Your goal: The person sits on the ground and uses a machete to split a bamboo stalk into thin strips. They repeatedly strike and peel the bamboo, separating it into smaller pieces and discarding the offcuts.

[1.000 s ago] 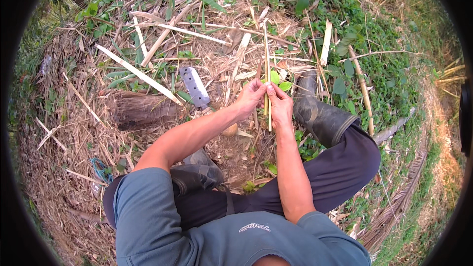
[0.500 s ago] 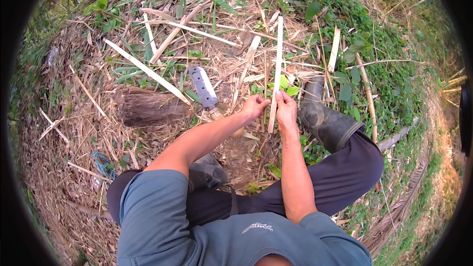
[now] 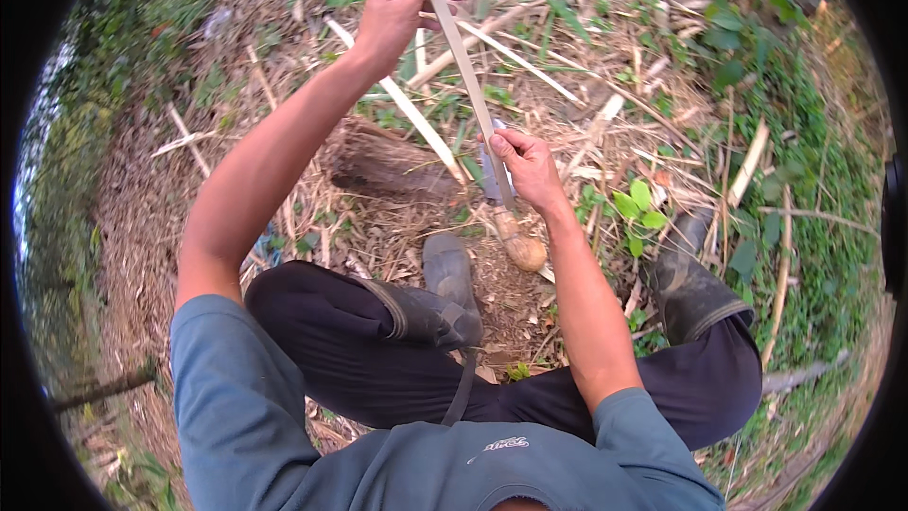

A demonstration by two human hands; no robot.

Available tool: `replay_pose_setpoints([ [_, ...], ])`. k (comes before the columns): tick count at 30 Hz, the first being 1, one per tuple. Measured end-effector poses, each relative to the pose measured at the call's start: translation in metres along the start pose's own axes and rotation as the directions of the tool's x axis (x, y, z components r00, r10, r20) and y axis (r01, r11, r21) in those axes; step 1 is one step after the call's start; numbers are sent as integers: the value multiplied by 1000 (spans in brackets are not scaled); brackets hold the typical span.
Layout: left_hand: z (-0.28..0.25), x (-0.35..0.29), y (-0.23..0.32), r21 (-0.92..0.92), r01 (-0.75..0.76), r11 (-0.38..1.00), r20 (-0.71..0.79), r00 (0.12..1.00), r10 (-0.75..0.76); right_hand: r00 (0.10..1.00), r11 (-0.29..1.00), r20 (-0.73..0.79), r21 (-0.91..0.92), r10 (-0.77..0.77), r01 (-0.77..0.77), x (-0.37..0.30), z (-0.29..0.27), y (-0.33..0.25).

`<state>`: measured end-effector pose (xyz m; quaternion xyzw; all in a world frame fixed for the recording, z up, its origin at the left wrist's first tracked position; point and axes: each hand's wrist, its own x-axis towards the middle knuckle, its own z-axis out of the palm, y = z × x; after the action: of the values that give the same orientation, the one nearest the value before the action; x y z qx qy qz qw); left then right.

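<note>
A long, pale bamboo strip (image 3: 461, 57) slants across the middle, held up above the ground. Near its far end, my left hand (image 3: 401, 17) is closed on it, the thumb along the strip and some fingers showing past its right edge. My right hand (image 3: 530, 167) pinches the same strip close to its near end. Below it lies a machete, its metal blade (image 3: 491, 176) partly hidden by the strip and my right fingers. The machete's rounded wooden handle (image 3: 520, 244) points toward me.
A weathered log (image 3: 383, 159) lies left of the machete. Several pale strips (image 3: 416, 116) are scattered over dry leaf litter beyond it. My dark rubber boots (image 3: 695, 289) rest on both sides. Green creepers (image 3: 832, 199) cover the ground at right.
My left hand has moved far forward and left, onto the strip's far end. The strip has tilted leftward and now passes over the machete. My left boot shows more, and the view has shifted.
</note>
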<state>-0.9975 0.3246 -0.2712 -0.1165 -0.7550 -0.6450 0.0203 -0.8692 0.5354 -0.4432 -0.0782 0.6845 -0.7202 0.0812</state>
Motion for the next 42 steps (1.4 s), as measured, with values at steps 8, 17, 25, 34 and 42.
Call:
replay_pose_setpoints([
  [8,-141,-176,111,592,-60,803,-413,834,367,983,780,-37,-604,178,-163,-22,32,57],
  [17,-181,-231,89,579,-245,778,-558,577,597,989,224,29,-975,146,-4,-137,8,130],
  [25,-210,-241,66,554,-287,781,-603,508,614,761,234,-430,-774,486,-588,-64,0,76],
  [34,-232,-236,86,609,-161,777,-533,642,551,866,666,-255,-557,431,-496,36,2,-124],
  [42,-218,-199,100,698,-130,704,-439,699,565,969,801,-199,-550,149,-237,20,-5,-269],
])
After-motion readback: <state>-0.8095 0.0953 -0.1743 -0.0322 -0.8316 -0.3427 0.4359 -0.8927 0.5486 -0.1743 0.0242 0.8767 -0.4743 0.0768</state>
